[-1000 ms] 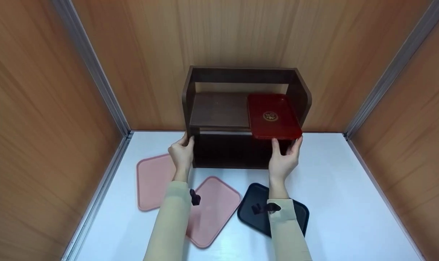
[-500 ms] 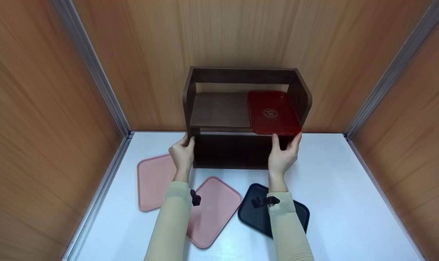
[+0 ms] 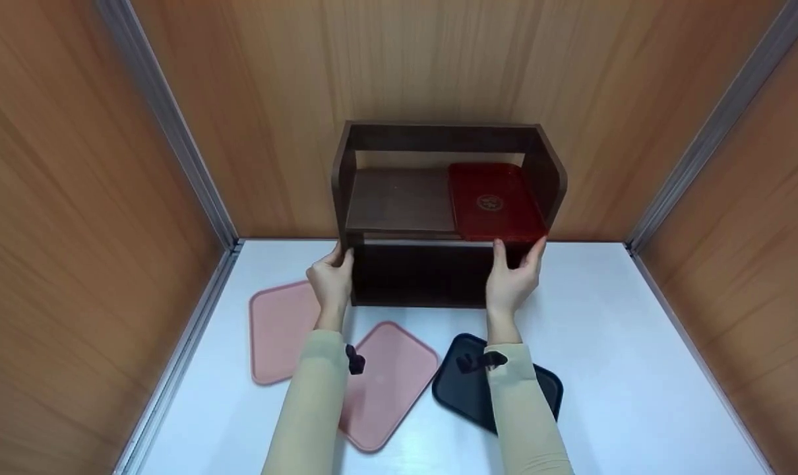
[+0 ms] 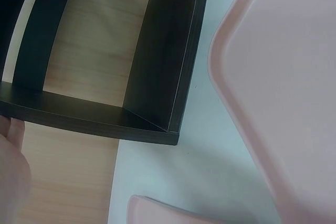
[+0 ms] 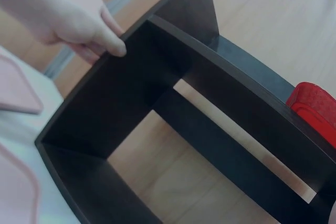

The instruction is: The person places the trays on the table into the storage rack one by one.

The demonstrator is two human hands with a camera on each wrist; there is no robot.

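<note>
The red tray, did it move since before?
Yes. The red tray slid back, deeper onto the shelf; its front edge no longer overhangs the shelf's front as much.

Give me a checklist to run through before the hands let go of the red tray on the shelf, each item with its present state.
1. Red tray lies flat on the upper board of the dark shelf: ok.
2. Tray fully on the board: not ok, its front edge looks slightly proud of the board.
3. Right hand at the tray's front edge: ok, fingertips touch it.
4. Left hand steadies the shelf's left side panel: ok.
5. Shelf stands square on the white table: ok.
6. Space left of the tray is free: ok.
</note>
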